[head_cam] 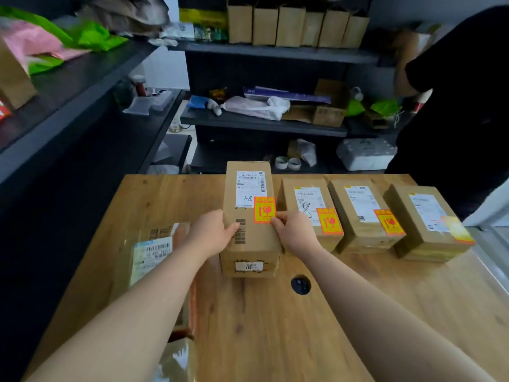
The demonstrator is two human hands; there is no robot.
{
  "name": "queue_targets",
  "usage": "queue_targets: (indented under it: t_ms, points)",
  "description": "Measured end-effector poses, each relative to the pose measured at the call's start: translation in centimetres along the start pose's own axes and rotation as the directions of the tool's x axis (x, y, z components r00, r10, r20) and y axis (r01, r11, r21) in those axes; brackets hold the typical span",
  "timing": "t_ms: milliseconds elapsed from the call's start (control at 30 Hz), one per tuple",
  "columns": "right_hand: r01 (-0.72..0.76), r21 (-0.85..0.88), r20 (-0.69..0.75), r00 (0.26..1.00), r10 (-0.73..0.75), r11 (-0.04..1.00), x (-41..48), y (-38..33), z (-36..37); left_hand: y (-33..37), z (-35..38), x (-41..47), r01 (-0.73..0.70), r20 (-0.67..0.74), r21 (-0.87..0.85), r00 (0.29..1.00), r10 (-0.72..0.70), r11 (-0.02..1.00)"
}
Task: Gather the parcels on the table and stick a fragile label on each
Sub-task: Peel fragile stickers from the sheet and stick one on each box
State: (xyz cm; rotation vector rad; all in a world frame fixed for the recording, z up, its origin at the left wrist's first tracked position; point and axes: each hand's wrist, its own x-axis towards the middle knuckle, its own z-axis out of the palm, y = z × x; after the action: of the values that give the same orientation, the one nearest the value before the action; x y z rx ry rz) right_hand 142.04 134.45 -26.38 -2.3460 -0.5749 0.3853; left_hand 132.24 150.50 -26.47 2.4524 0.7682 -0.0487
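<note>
Paper bags [292, 26] atop dark shelf [275, 52]

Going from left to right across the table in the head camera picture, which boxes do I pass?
First the flat parcel → tall box, gripped by the left hand, its fragile label pinched by the right hand → labelled box → next box → far-right box.

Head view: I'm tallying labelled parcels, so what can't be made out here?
Flat parcel, head view: left forearm and glare cover it, so whether it's labelled is hidden.
Far-right parcel: its sticker is washed out by glare.
Tall parcel: right hand covers the fragile label corner; adhesion unclear.
Shipping label print: too small.
</note>
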Motion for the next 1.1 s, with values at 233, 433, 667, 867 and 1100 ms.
queue_targets:
  t_ms: [233,433,667,867,1100]
  points:
    - [-0.061,-0.045,0.014,0.998,0.062,0.997,3.6,1.0,2.4,-1.1,1.9,3.4,0.002,0.028,-0.038,1.0,-0.001,0.999]
    - [-0.09,-0.098,0.014,0.996,0.092,0.991,4.7,1.2,3.0,-0.5,1.8,3.7,-0.012,0.032,-0.013,0.999,0.013,1.0]
    - [-0.003,-0.372,-0.006,1.0,0.001,0.928,3.7,0.4,2.4,0.4,0.7,1.8,-0.061,-0.032,0.239,0.997,0.071,0.969]
    - [0.197,-0.545,0.04,0.977,-0.209,0.815,-1.3,-1.5,0.2,0.8,-1.3,-4.2,-0.129,-0.116,0.43,0.974,0.196,0.894]
    - [0.45,-0.466,0.171,0.891,-0.422,0.762,-10.7,-2.3,0.2,-0.9,-1.5,-16.7,-0.053,-0.213,0.499,0.96,0.182,0.865]
